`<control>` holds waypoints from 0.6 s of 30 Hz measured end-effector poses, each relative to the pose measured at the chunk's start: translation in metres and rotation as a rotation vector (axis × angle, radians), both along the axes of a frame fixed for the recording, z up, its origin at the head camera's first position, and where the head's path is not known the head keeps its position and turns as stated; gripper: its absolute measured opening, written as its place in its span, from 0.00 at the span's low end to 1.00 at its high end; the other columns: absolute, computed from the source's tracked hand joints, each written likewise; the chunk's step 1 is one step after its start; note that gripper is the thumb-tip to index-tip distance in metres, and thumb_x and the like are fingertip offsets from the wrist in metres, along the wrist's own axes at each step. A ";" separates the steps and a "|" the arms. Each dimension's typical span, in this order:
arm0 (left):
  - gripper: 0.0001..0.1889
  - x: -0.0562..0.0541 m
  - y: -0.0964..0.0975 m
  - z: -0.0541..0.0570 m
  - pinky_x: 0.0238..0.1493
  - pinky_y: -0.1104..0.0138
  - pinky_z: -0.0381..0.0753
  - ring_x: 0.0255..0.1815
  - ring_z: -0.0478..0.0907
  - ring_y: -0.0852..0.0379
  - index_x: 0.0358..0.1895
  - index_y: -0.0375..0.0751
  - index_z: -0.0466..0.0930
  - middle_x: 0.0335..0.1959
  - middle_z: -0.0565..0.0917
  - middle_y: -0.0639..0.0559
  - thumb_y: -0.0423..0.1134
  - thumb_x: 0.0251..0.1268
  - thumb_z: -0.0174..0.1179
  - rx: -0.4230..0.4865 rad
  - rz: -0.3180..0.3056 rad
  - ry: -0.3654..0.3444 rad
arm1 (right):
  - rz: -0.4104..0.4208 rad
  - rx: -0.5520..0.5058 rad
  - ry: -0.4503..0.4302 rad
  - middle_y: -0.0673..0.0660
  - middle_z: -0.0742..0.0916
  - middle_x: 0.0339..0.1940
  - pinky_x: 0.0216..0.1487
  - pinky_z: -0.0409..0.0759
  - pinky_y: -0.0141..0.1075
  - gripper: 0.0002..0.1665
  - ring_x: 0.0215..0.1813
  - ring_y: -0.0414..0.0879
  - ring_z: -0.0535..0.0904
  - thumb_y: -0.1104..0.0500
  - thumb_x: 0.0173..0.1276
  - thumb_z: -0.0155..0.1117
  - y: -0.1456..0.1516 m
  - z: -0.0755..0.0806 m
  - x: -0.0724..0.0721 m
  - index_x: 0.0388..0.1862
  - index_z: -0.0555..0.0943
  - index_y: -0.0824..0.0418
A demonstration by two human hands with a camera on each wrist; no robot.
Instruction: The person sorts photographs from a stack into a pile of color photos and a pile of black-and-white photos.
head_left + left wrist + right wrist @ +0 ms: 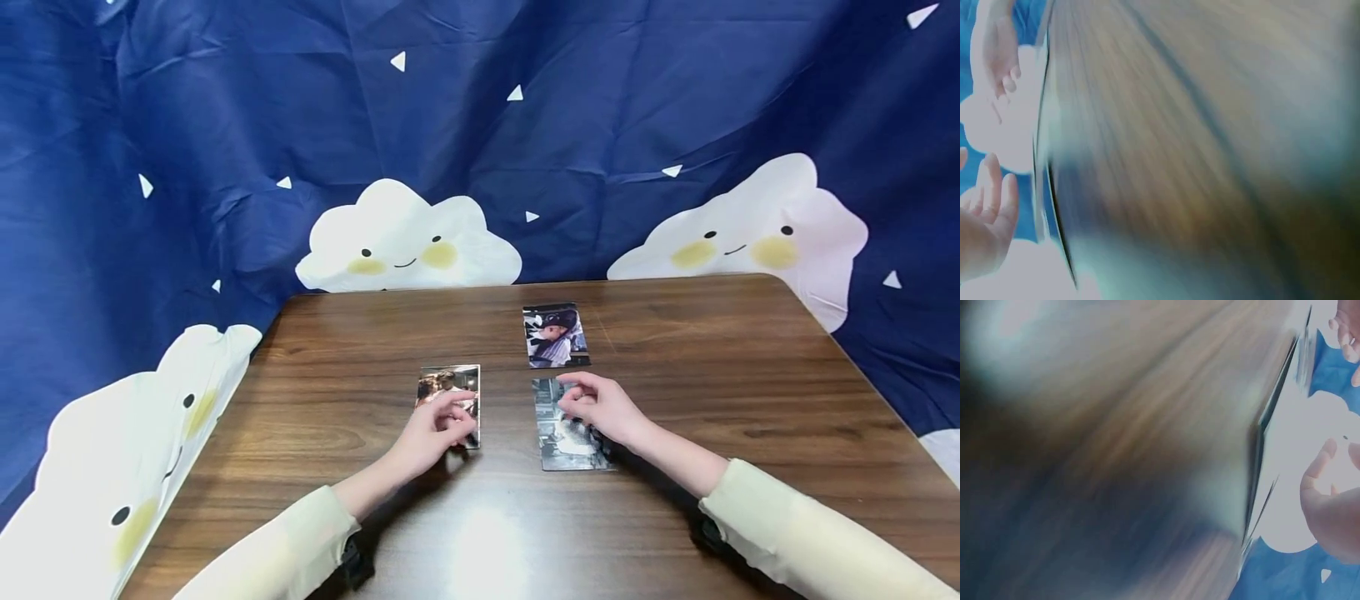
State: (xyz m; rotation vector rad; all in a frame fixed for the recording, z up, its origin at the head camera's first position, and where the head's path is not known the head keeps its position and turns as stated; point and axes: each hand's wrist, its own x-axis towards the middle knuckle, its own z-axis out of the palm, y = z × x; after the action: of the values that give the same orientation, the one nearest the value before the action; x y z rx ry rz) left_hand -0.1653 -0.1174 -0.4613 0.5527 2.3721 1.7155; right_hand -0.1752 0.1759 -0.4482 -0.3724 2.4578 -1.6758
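Observation:
Three photo cards lie on the wooden table. My left hand [431, 432] is over the colour photo card [453, 379] on the left, covering its lower part. Over the grey-toned photo card [566, 448], my right hand [606, 410] hides its upper right side. Both hands have loosely bent fingers and hold nothing that I can see. In the left wrist view the left hand [988, 222] appears apart from the tabletop; the right wrist view shows the right hand [1338, 515] likewise raised. Behind the grey card lies a darker photo card [555, 336], touched by neither hand.
The brown wooden table [360, 333] has rounded far corners. A dark blue curtain [450, 108] with white smiling clouds and small triangles hangs behind it and along the left side. Bright glare falls on the near middle of the tabletop. Both wrist views are blurred across the table.

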 end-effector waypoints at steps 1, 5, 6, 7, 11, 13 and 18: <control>0.22 0.000 -0.008 -0.001 0.33 0.66 0.80 0.30 0.80 0.42 0.61 0.25 0.71 0.34 0.82 0.38 0.25 0.63 0.61 -0.029 0.014 0.027 | 0.014 -0.011 -0.003 0.60 0.85 0.33 0.26 0.75 0.32 0.25 0.30 0.48 0.81 0.69 0.65 0.63 -0.004 0.000 0.000 0.59 0.71 0.79; 0.22 -0.002 -0.037 -0.001 0.33 0.70 0.76 0.30 0.78 0.56 0.60 0.30 0.74 0.33 0.84 0.47 0.28 0.62 0.63 -0.113 0.072 0.128 | 0.063 -0.029 -0.010 0.58 0.85 0.34 0.25 0.72 0.29 0.26 0.29 0.44 0.79 0.69 0.65 0.63 -0.021 0.000 -0.003 0.60 0.71 0.78; 0.22 -0.003 -0.044 -0.001 0.33 0.70 0.76 0.30 0.77 0.58 0.59 0.31 0.75 0.33 0.84 0.49 0.29 0.62 0.64 -0.126 0.090 0.150 | 0.077 -0.030 -0.007 0.58 0.85 0.34 0.25 0.72 0.29 0.26 0.29 0.44 0.79 0.68 0.65 0.64 -0.026 -0.001 -0.004 0.60 0.71 0.78; 0.22 -0.004 -0.051 -0.001 0.33 0.69 0.76 0.30 0.77 0.59 0.59 0.32 0.75 0.33 0.84 0.51 0.30 0.62 0.65 -0.141 0.112 0.168 | 0.094 -0.031 -0.004 0.58 0.85 0.34 0.26 0.72 0.29 0.26 0.30 0.44 0.79 0.68 0.65 0.64 -0.030 -0.001 -0.005 0.60 0.71 0.79; 0.21 -0.010 -0.073 -0.003 0.34 0.69 0.77 0.31 0.78 0.59 0.59 0.33 0.75 0.32 0.84 0.52 0.31 0.62 0.65 -0.168 0.160 0.225 | 0.129 -0.037 0.008 0.59 0.84 0.36 0.28 0.74 0.30 0.27 0.32 0.44 0.80 0.69 0.64 0.65 -0.047 -0.002 -0.012 0.60 0.70 0.79; 0.22 -0.014 -0.081 -0.005 0.32 0.69 0.76 0.30 0.78 0.59 0.59 0.33 0.75 0.31 0.83 0.53 0.31 0.61 0.66 -0.203 0.170 0.254 | 0.135 -0.032 0.015 0.62 0.85 0.38 0.29 0.76 0.31 0.28 0.33 0.46 0.81 0.69 0.63 0.65 -0.054 -0.002 -0.016 0.60 0.70 0.78; 0.24 -0.019 -0.093 -0.010 0.29 0.69 0.74 0.27 0.76 0.60 0.58 0.32 0.75 0.30 0.82 0.55 0.34 0.59 0.68 -0.305 0.201 0.274 | 0.175 0.005 0.021 0.68 0.84 0.45 0.39 0.80 0.33 0.29 0.40 0.52 0.83 0.68 0.63 0.66 -0.074 -0.002 -0.019 0.61 0.71 0.77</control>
State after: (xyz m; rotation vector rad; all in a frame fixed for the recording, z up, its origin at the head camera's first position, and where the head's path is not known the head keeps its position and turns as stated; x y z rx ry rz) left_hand -0.1846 -0.2103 -0.4710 0.5440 2.9017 1.3770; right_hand -0.1942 0.1014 -0.4507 -0.5881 2.3657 -1.6020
